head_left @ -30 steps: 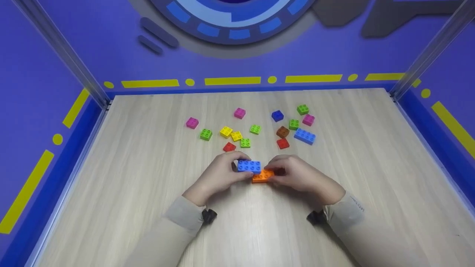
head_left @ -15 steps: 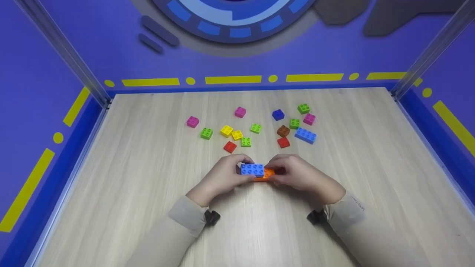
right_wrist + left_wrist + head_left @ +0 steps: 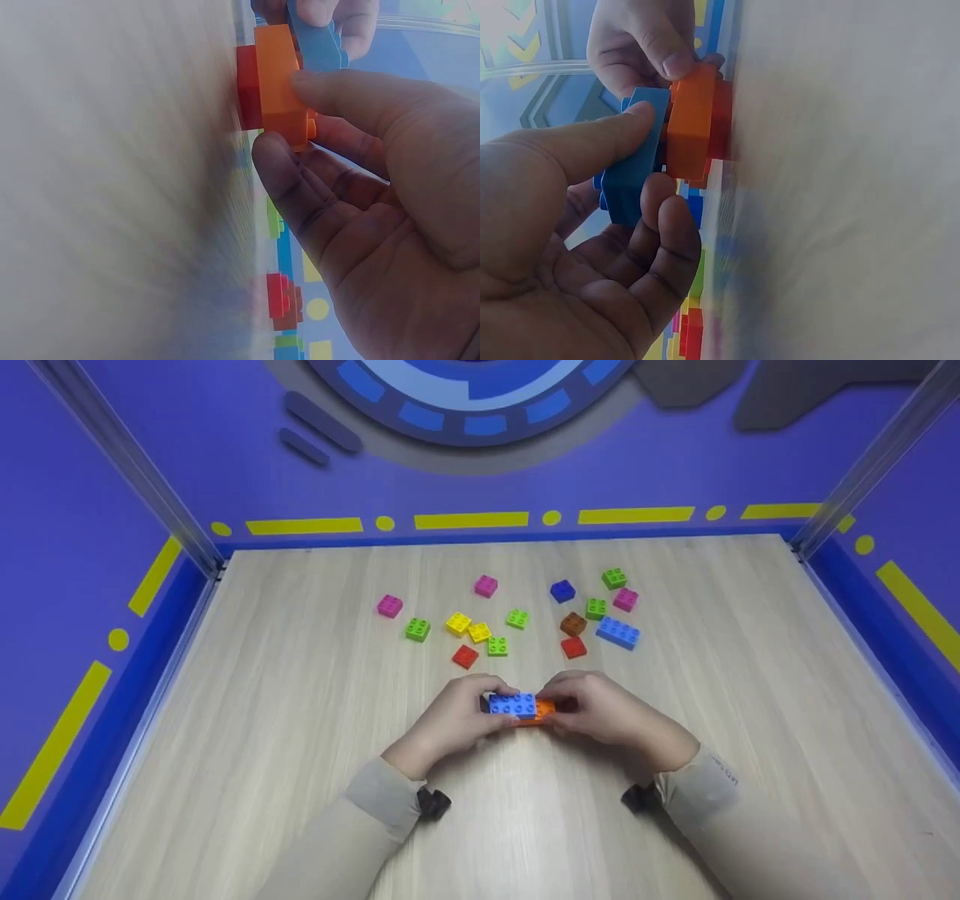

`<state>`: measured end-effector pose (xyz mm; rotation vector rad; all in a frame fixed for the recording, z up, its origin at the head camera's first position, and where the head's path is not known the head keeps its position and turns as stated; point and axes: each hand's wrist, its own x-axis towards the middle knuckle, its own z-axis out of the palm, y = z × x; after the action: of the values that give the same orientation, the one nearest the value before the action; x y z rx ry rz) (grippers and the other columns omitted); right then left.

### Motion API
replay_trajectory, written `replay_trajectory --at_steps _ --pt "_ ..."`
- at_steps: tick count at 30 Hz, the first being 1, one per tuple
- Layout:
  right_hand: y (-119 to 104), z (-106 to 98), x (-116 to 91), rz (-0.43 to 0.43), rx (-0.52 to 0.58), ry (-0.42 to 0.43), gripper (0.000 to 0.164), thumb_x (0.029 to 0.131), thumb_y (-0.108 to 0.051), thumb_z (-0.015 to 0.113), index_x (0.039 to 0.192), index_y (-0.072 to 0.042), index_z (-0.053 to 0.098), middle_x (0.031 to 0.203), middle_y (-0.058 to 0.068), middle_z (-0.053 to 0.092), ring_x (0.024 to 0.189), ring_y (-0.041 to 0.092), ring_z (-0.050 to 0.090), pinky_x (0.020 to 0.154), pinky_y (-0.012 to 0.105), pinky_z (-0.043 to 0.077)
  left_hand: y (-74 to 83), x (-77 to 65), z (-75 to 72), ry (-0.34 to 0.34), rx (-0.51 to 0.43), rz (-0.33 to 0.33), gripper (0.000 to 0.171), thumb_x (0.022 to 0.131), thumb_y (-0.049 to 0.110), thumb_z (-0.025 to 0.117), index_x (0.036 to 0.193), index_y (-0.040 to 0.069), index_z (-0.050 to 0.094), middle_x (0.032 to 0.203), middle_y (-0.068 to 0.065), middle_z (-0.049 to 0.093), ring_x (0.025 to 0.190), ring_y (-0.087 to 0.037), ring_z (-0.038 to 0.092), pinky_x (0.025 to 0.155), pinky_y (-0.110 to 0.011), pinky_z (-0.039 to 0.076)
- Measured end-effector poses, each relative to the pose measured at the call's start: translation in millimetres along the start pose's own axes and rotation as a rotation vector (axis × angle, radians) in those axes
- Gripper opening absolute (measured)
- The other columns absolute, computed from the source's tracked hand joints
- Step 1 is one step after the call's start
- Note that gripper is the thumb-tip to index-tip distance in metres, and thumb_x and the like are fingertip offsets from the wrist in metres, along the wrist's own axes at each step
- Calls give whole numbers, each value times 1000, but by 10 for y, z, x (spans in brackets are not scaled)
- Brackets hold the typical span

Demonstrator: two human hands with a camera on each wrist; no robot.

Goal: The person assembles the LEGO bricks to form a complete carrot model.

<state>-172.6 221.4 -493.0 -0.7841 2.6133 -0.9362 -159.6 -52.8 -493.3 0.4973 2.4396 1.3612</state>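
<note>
My left hand [image 3: 446, 724] pinches a light blue eight-stud toy brick [image 3: 512, 706] between thumb and fingers. The blue brick lies over the left part of an orange brick [image 3: 546, 711], offset to the left. In the left wrist view it leans slightly against the orange brick, with a narrow dark gap between them. My right hand [image 3: 615, 716] pinches the right end of the orange brick with thumb and fingers. Beneath the orange brick is a red brick [image 3: 247, 88], standing at the tabletop; the head view hides it.
Loose bricks lie beyond my hands: a red brick [image 3: 465, 657], yellow bricks [image 3: 458, 624], green bricks [image 3: 497, 646], a brown brick [image 3: 574, 624] and another long blue brick [image 3: 619, 634]. Purple-blue panels [image 3: 480, 495] border the wooden table [image 3: 262, 697] at the back and sides.
My left hand has moved the blue brick right and slightly towards me, so it covers more of the orange brick. My right hand has stayed nearly still, still gripping the orange brick.
</note>
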Motion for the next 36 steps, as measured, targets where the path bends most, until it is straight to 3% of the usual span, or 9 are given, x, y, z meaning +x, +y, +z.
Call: replay_trajectory --at_steps 8,15,20,28,36 --pt "-5 2 4 35 16 -10 30 102 -20 87 131 -16 85 125 1 83 116 22 75 109 49 64 32 7 -1 5 23 11 28 98 15 88 126 16 84 131 -4 81 109 -17 66 101 -39 55" --pt "1 -5 1 -35 -1 -1 27 101 -15 86 128 -10 85 121 6 84 113 25 76 106 51 65 81 14 -4 -1 75 15 28 99 16 89 126 13 83 128 -6 81 106 -18 66 100 -40 55" --pt "10 -4 4 -24 2 -2 26 101 -15 86 127 -11 86 120 5 85 112 24 76 106 51 65 86 22 1 0 108 25 28 99 16 89 126 13 82 129 -8 80 111 -20 67 106 -44 55" --pt "-23 -1 11 24 6 -17 27 102 -16 86 128 -13 86 123 4 84 113 23 76 109 51 64 64 29 -13 -12 80 16 27 96 12 90 122 13 82 126 -6 79 111 -21 65 107 -45 55" --pt "-14 1 2 13 12 -14 27 102 -17 85 129 -13 86 123 4 84 114 24 76 110 52 64 80 25 -12 -13 45 -9 25 96 13 91 119 16 82 125 -4 79 109 -20 65 103 -41 54"
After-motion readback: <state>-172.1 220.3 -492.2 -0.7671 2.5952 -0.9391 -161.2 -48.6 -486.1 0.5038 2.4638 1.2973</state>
